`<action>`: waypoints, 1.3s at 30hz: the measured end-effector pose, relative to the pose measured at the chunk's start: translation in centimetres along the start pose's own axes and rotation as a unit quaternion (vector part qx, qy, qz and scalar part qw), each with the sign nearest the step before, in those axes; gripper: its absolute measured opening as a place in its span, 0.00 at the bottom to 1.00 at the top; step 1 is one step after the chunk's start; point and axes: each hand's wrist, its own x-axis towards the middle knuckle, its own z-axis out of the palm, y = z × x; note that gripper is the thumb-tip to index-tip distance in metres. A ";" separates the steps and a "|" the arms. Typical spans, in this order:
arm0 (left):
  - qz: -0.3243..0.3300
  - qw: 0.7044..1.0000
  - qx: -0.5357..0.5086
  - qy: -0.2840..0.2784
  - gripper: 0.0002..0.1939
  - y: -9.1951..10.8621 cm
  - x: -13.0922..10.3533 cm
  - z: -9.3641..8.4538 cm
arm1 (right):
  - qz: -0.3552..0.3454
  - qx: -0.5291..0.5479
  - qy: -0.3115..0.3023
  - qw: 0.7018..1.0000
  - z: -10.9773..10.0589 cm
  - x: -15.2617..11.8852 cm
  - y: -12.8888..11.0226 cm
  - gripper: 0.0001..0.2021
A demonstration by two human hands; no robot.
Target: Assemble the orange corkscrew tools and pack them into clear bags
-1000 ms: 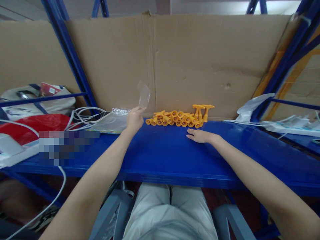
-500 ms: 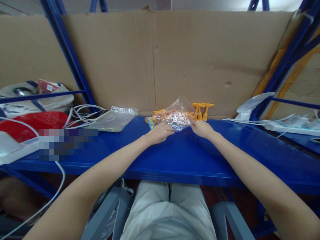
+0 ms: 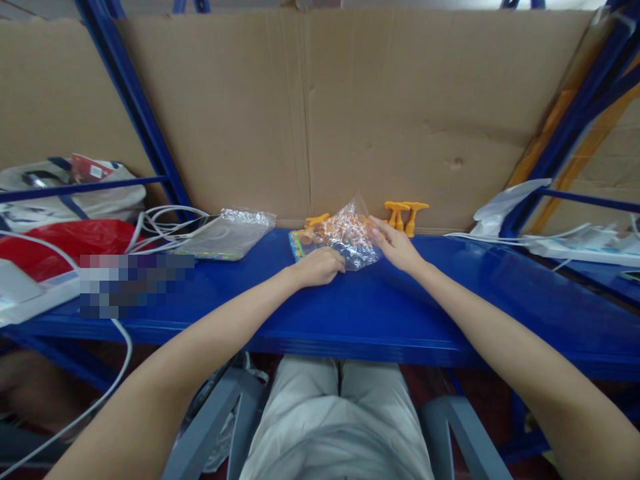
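Observation:
A crinkled clear plastic bag (image 3: 357,230) with a colourful printed strip (image 3: 297,245) at its left lies on the blue shelf, orange pieces showing through it. My left hand (image 3: 321,267) is closed on the bag's near left edge. Against the right side of the bag rests my right hand (image 3: 399,250), fingers stretched out and apart. Just behind that hand stand two orange toy hammers (image 3: 413,217), their lower parts partly covered. Another orange piece (image 3: 317,219) shows at the bag's far left.
A flat clear packet (image 3: 227,237) lies to the left, beside white cables (image 3: 165,223) and a red bag (image 3: 85,243). Cardboard (image 3: 380,107) walls off the back. A white power strip (image 3: 590,247) is at the right, near a blue upright (image 3: 575,120).
My right hand has let go of the bag's right edge and stretched its fingers along the bag's side. The bag has shifted slightly and spread. My left hand stays in place.

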 end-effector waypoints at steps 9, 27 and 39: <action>-0.103 0.994 0.018 -0.024 0.14 0.7 0.1 -0.9 | 0.130 0.097 0.010 0.987 1.2 1.0 0.9 0.30; -0.304 0.939 0.023 -0.159 0.15 -2.4 -1.2 -1.0 | 0.148 -0.072 0.048 0.985 -0.1 4.5 2.2 0.25; -0.346 0.922 0.003 -0.175 0.14 -4.6 -2.9 -1.5 | 0.115 -0.279 -0.065 0.951 2.3 7.1 -0.8 0.22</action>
